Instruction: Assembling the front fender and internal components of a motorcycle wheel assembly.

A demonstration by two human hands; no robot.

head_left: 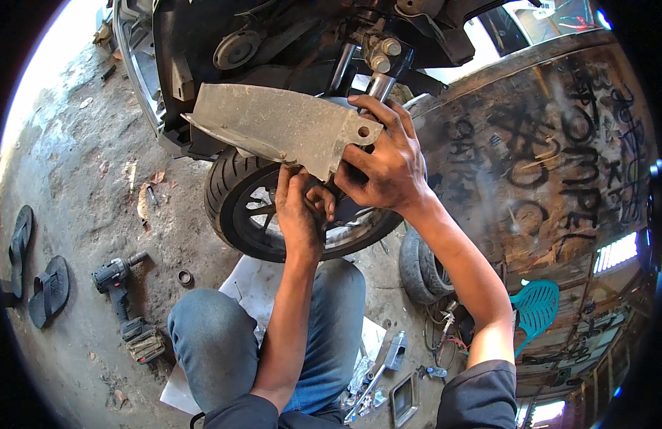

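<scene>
A dusty grey plastic mudguard [266, 121] is held below the front fork [379, 89] of a two-wheeler, above its black front tyre [224, 214]. My right hand [384, 161] grips the mudguard's right end, beside a hole in it, with fingers curled round it. My left hand [299, 207] is raised under the mudguard's lower edge with its fingers bent and touching that edge; what its fingertips hold is hidden. Dark body panels [195, 36] hang above.
A cordless impact wrench [120, 300], black sandals [48, 289] and a metal ring [185, 277] lie on the floor at left. Worn tyres [416, 268], small tools [374, 379] and a teal chair [538, 307] are at right, near a painted wooden wall [516, 164].
</scene>
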